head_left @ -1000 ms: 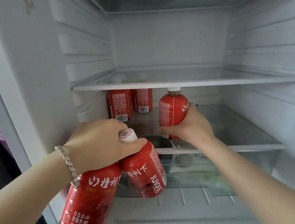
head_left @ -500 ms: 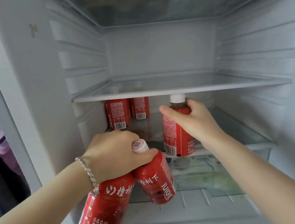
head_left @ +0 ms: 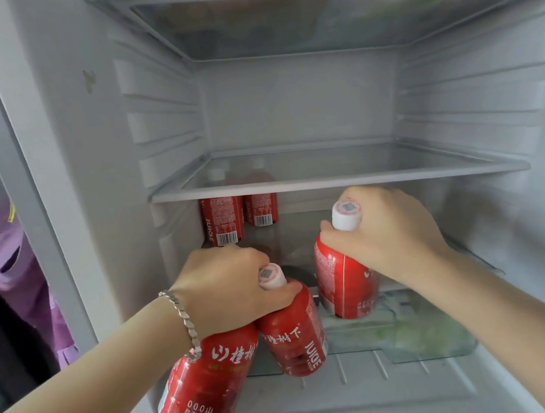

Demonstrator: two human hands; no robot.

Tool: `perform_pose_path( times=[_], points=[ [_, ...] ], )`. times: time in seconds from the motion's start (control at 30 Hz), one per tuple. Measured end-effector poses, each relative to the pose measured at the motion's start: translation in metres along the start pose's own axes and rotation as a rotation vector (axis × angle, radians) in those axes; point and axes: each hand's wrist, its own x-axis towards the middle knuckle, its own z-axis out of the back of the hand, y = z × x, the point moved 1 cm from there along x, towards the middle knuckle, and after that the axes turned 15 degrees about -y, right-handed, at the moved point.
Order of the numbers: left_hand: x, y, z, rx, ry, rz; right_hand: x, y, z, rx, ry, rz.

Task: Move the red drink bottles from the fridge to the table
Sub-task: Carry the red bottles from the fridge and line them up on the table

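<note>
- Low in the frame, left of centre, your left hand has its fingers curled tight over the necks of two red bottles: the nearer bottle hangs tilted toward the lower left, the second bottle just right of it, the two touching.
- A silver bracelet circles that wrist.
- Right of centre, your right hand wraps its fingers round the white cap and shoulder of a third bottle, held near the front edge of the lower glass shelf.
- Farther back, under the middle shelf, two more red bottles stand side by side.
- The fridge wall closes the back.
</note>
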Motion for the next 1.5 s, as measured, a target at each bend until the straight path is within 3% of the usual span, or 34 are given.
perform_pose_path(
  times=[0.23, 0.4, 0.53, 0.83, 1.17, 1.5],
  points=[
    [-0.015, 0.002, 0.010, 0.053, -0.018, -0.002, 0.003, 0.033, 0.015, -0.154, 0.290, 0.282],
    [-0.059, -0.006, 0.032, 0.145, -0.062, 0.125, -0.011, 0.050, 0.003, -0.185, 0.473, 0.480],
    [-0.118, -0.017, 0.050, 0.240, -0.045, 0.303, -0.041, 0.071, -0.009, -0.104, 0.574, 0.663],
    [-0.307, -0.079, 0.091, 0.511, 0.018, 0.783, -0.176, 0.147, 0.025, 0.277, 0.608, 1.127],
    [-0.549, -0.244, 0.170, 0.821, 0.129, 1.281, -0.386, 0.224, 0.192, 0.861, 0.645, 1.685],
    [-0.756, -0.514, 0.260, 0.932, 0.249, 1.811, -0.611, 0.210, 0.451, 1.102, 0.739, 2.097]
  ],
)
